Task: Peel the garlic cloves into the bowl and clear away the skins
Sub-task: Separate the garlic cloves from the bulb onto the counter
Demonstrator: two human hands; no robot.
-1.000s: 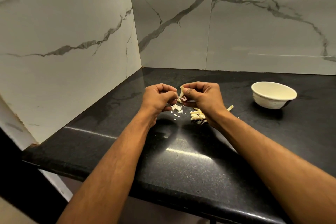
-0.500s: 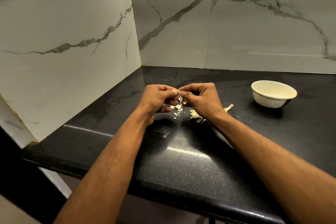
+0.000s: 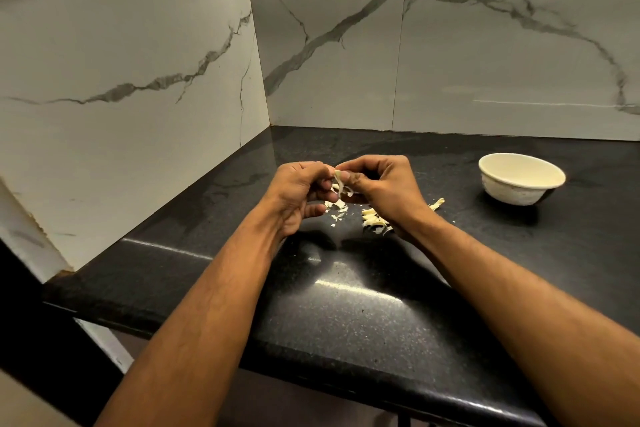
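My left hand (image 3: 299, 192) and my right hand (image 3: 381, 185) meet above the black counter (image 3: 363, 305), fingers curled around a small garlic clove (image 3: 341, 184). A pale strip of skin curls down from the clove between my thumbs. Loose garlic skins (image 3: 374, 220) lie scattered on the counter just under and behind my hands, with one scrap (image 3: 437, 203) further right. A cream bowl (image 3: 521, 177) stands to the right, apart from my hands; its contents are hidden from this angle.
Marble-patterned walls (image 3: 138, 80) close in the counter on the left and at the back, forming a corner. The counter's rounded front edge (image 3: 346, 378) runs across near me. Dark floor space drops off at the lower left.
Both hands stay together at the same spot. The strip of skin that stuck up from the clove a second ago now hangs curled downward between my thumbs.
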